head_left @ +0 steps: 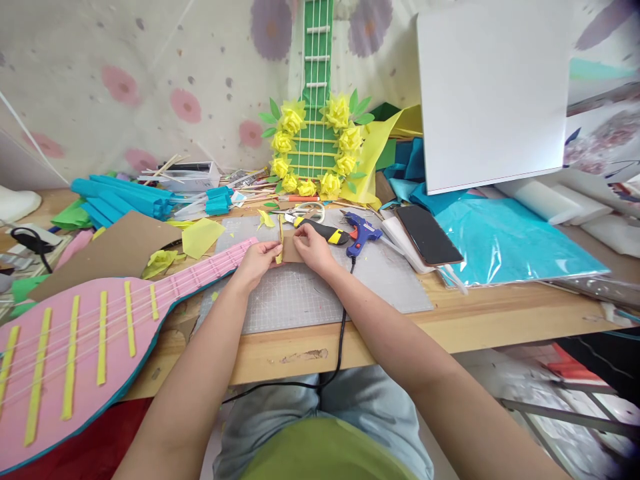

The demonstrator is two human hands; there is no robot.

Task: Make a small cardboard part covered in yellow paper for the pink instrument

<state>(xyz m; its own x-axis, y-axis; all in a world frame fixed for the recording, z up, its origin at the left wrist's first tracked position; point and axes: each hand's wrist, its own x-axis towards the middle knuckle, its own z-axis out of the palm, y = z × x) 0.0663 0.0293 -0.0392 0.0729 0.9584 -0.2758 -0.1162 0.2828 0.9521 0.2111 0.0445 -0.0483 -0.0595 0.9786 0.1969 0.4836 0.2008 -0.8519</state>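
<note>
Over the grey cutting mat (320, 300), my right hand (315, 249) is closed on a small piece of brown cardboard (291, 249). My left hand (259, 262) pinches a thin yellow strip (279, 256) along the cardboard's left edge. Whether the strip is stuck to the cardboard I cannot tell. Just behind my hands lie yellow-black pliers (327, 232) and scissors (313, 212). A blue hot glue gun (361, 232) rests right of my right hand, its black cord running down over the table edge. Left of my left hand is a pink paper guitar (117, 333) with yellow strips.
A green paper guitar (316, 133) with yellow flowers stands at the back. A phone (429, 233), blue paper in plastic (520, 233) and a white board (495, 100) are on the right. Brown cardboard (113, 247) and blue crepe paper (125, 199) lie left.
</note>
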